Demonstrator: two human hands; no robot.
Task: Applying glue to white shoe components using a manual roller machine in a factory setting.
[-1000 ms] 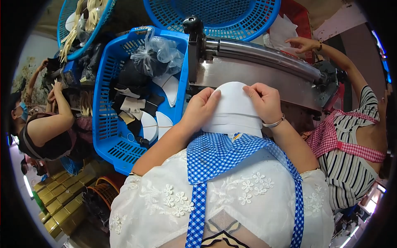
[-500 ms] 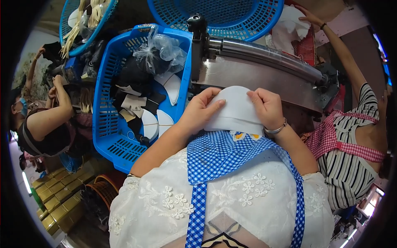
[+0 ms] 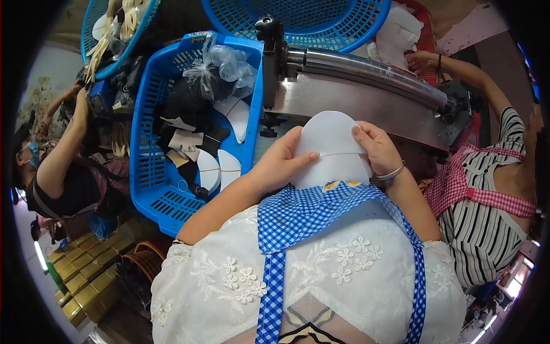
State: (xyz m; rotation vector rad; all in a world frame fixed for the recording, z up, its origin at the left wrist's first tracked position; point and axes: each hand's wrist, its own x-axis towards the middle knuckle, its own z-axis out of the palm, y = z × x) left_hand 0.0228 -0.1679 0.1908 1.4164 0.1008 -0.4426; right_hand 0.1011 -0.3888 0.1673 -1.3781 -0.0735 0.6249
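Observation:
White rounded pieces of thin, stiff sheet (image 3: 329, 132) lie overlapped in front of my chest, one edge running across their middle. My left hand (image 3: 289, 159) grips their left side, its thumb resting flat on top near that edge. At the right border my right hand (image 3: 378, 150) pinches them with its thumb on top; a silver bangle circles that wrist. Whatever the fingers do underneath is hidden. Just beyond the pieces is a machine with a long steel roller (image 3: 372, 77) over a metal plate (image 3: 355, 109). My blue checked apron (image 3: 309, 215) touches the lower pieces.
To the left, a blue plastic basket (image 3: 140, 137) holds white curved pieces, dark scraps and clear plastic bags. A round blue basket (image 3: 366, 31) stands behind the machine. One co-worker (image 3: 487, 200) is at right, reaching toward white material (image 3: 398, 31); another (image 3: 63, 172) works at far left.
Both hands have shifted slightly right, and the upper white piece has slid away from me, baring more beneath. The right co-worker's hand has come lower; the left co-worker's arm has risen.

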